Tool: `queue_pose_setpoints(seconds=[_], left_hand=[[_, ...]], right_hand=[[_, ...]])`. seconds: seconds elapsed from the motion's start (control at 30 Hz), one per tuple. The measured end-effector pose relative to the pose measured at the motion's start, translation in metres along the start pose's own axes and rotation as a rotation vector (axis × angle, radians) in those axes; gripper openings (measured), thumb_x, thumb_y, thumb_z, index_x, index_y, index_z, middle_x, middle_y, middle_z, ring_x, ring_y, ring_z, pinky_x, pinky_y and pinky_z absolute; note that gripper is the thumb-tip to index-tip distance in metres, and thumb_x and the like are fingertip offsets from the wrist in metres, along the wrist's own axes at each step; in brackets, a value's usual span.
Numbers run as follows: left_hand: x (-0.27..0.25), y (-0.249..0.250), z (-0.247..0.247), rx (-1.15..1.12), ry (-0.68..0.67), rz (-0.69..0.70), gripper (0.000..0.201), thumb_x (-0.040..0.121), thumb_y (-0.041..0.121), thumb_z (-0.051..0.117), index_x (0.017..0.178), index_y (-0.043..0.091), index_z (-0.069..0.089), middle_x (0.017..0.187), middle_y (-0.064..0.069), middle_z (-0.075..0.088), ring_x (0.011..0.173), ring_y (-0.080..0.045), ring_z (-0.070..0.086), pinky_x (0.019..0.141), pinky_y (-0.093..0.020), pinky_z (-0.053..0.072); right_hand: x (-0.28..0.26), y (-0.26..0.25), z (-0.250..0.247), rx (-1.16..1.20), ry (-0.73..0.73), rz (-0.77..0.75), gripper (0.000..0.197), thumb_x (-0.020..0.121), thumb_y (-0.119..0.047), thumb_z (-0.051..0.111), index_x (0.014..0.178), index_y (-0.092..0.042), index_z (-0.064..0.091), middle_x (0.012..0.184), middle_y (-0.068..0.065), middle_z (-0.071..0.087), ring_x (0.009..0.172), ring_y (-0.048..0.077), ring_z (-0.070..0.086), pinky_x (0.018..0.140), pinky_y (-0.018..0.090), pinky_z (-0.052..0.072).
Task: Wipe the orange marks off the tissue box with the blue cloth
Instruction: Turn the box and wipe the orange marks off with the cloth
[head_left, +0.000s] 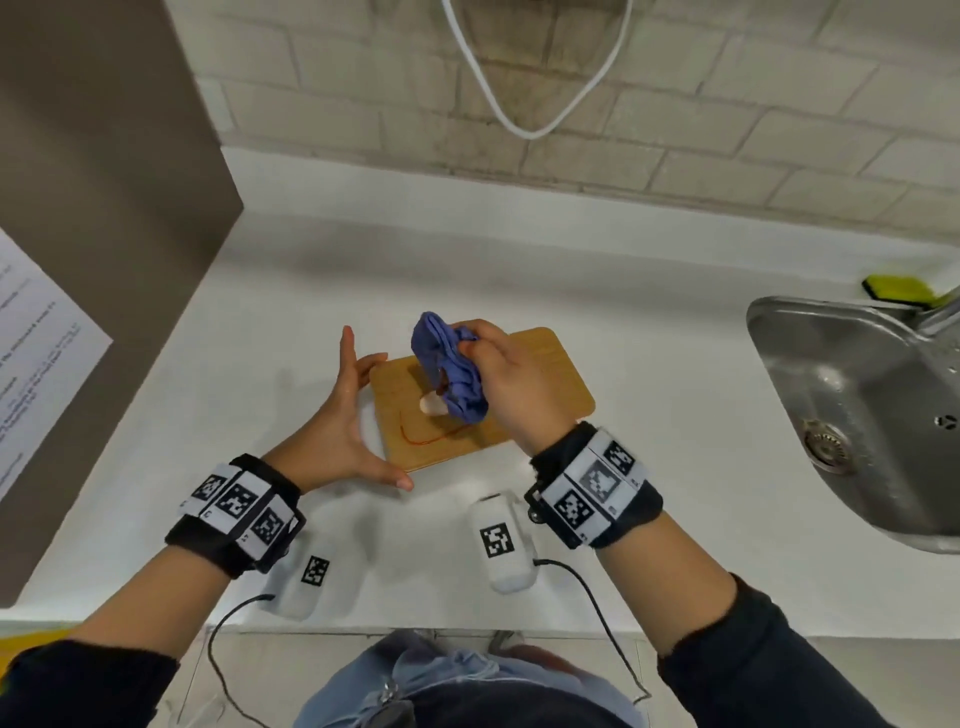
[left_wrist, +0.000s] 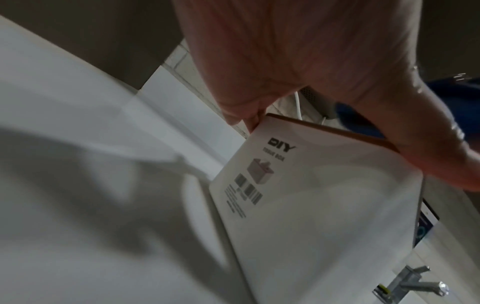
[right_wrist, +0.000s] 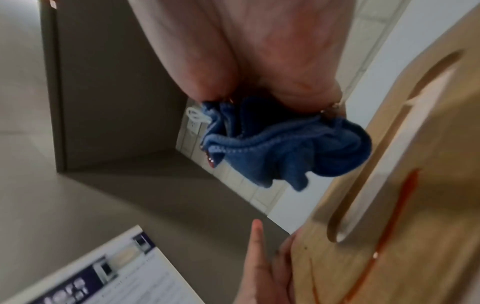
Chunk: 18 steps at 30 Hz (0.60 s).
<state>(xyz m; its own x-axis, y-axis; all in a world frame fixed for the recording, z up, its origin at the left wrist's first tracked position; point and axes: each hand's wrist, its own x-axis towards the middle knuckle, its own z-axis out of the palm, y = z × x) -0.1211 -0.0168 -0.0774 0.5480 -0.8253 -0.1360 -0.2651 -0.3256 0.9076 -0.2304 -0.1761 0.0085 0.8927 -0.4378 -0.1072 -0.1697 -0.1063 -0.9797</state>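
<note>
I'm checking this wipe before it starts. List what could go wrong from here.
1. The bunched blue cloth, gripped in the right hand, may smear the thin orange line across the wooden lid rather than lift it.
2. The left hand only braces the white tissue box with the wooden lid at its left end with straight fingers, so a firm stroke could slide it.

We see a blue cloth (head_left: 451, 374), a tan wooden tissue box (head_left: 540, 384) lid streaked with orange marks (head_left: 431, 439), a white surface (head_left: 649, 364), and black-and-white checked wristbands (head_left: 236, 506).
</note>
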Motion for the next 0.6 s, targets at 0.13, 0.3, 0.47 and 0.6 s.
queue_pose_setpoints(seconds=[0.13,0.3,0.47,0.6], left_hand=[[0.000,-0.009,0.004,-0.072,0.001,0.018,0.160,0.041,0.041,0.091,0.129,0.037,-0.042,0.134,0.027,0.028,0.127,0.023,0.020,0.101,-0.001,0.018],[-0.002,-0.011,0.009,-0.115,0.051,0.007,0.153,0.050,0.030,0.090,0.129,0.037,-0.040,0.145,0.016,0.015,0.138,0.003,0.014,0.110,-0.019,0.017],[0.001,-0.015,0.009,-0.130,0.054,0.019,0.152,0.052,0.015,0.089,0.133,0.031,-0.038,0.138,0.025,0.028,0.128,0.009,0.031,0.101,-0.005,0.025],[0.000,-0.015,0.007,-0.150,0.027,0.055,0.155,0.050,0.024,0.090,0.132,0.029,-0.041,0.136,0.018,0.034,0.133,0.008,0.028,0.107,-0.012,0.026]], right_hand=[[0.041,0.009,0.026,-0.391,-0.055,-0.148,0.024,0.095,-0.005,0.038,0.104,-0.002,0.060,0.079,0.011,0.060,0.072,0.026,0.057,0.072,0.034,0.048],[0.057,0.016,0.041,-0.752,-0.258,-0.178,0.023,0.095,-0.011,0.039,0.100,-0.008,0.061,0.070,0.013,0.066,0.066,0.030,0.061,0.068,0.039,0.053],[0.042,0.009,0.032,-0.752,-0.529,-0.159,0.020,0.095,-0.006,0.039,0.086,-0.005,0.057,0.057,0.006,0.057,0.047,0.016,0.052,0.049,0.018,0.039],[0.030,0.018,0.023,-0.850,-0.638,-0.207,0.034,0.088,-0.021,0.038,0.094,0.002,0.063,0.083,0.020,0.067,0.079,0.017,0.059,0.071,0.032,0.043]])
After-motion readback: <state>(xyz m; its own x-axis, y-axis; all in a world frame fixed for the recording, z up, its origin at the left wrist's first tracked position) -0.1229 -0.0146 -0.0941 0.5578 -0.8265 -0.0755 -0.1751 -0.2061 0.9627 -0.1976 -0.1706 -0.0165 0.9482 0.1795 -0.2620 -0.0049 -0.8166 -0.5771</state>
